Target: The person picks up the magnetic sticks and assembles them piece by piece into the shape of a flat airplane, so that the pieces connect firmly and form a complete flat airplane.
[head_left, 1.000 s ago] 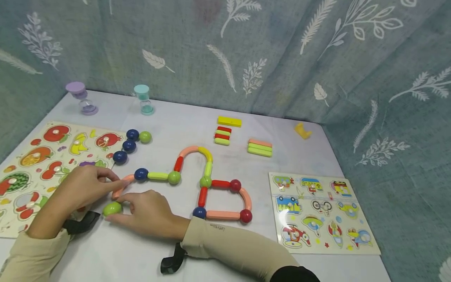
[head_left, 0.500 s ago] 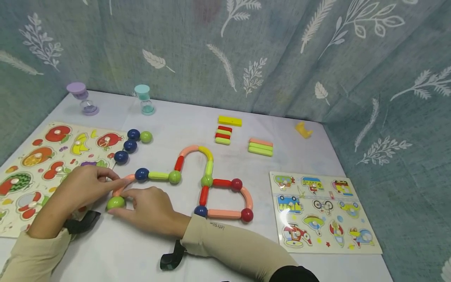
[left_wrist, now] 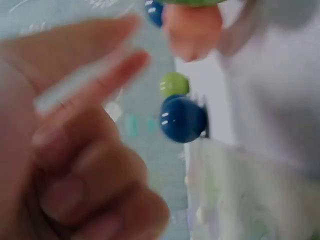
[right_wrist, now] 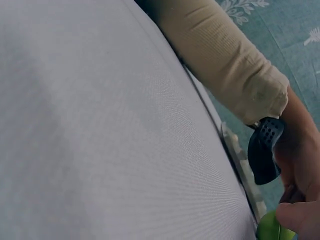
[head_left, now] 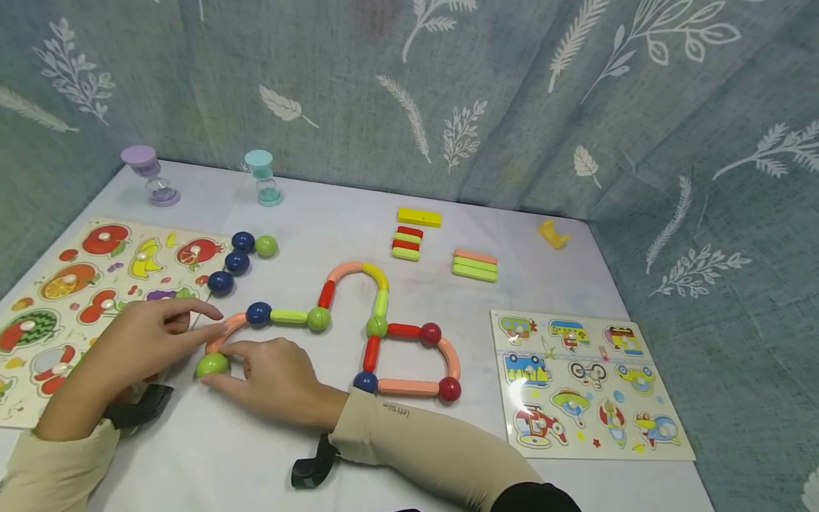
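My right hand [head_left: 271, 377] pinches a green ball [head_left: 211, 365] between thumb and index finger, at the lower end of a curved salmon stick [head_left: 235, 323]. The ball also shows at the bottom of the right wrist view, a thumb against it [right_wrist: 270, 227]. My left hand [head_left: 150, 334] hovers just left of the curved stick, thumb and index finger apart and holding nothing. In the left wrist view, the salmon stick end [left_wrist: 192, 30] lies beyond the blurred fingertips. The stick's upper end meets a blue ball [head_left: 259, 313], joined to a chain of sticks and balls.
Right of the hands, the chain closes into a loop with red balls [head_left: 450, 389]. Loose blue balls [head_left: 220, 283] lie by the fruit puzzle board [head_left: 137, 288]. A vehicle puzzle board [head_left: 499, 384], spare sticks [head_left: 475, 270] and two sand timers [head_left: 269, 190] surround it.
The right hand has brought the green ball up and slightly right to the curved stick's end. The left thumb and index finger have let go of that stick and spread apart.
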Available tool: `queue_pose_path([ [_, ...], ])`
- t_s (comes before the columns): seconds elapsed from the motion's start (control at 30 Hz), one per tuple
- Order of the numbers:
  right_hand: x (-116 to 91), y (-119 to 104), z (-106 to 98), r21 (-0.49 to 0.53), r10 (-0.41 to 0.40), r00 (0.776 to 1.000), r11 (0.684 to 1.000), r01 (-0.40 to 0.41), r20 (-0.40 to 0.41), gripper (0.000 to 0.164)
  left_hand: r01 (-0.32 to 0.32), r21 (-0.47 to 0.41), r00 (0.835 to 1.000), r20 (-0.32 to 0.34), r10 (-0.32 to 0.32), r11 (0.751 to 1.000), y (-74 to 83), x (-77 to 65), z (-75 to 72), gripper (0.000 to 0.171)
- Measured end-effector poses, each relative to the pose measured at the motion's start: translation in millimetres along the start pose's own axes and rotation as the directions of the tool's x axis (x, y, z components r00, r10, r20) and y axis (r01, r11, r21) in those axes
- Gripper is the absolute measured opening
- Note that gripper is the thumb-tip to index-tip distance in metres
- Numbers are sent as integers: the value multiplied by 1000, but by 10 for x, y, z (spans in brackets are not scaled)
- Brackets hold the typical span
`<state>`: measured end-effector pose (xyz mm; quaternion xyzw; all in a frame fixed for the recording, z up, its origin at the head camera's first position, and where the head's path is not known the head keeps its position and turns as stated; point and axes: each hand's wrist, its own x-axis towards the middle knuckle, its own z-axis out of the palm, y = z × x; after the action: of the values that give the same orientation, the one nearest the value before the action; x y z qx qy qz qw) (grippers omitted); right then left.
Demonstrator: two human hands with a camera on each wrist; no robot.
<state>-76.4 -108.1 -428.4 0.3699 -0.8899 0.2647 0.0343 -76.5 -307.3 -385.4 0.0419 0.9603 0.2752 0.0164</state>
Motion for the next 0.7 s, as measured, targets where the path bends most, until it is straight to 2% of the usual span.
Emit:
queue_pose_path([
  [0.1,-2,-1,-4,3,-3,1000,1000,3,3,46,-31,-82,1000,5,31,996,-33,-93,-34,24],
  [0.27,6,1,-41,6,-19,999,1000,19,41,45,-26,-162,993,110,45,986,-139,-191,-60,26],
  [0.4,15,-13,-116,-39,-26,989,999,32,147,39,-54,-191,981,172,87,980,-176,-217,-53,30],
  [0.57,-60,-12,-281,-83,-34,959,995,59,280,34,-89,-222,970,203,136,971,-190,-213,-30,35],
  [0.7,-233,58,-522,-33,-83,950,995,97,300,33,-85,-220,966,222,135,972,-194,-201,-30,37],
])
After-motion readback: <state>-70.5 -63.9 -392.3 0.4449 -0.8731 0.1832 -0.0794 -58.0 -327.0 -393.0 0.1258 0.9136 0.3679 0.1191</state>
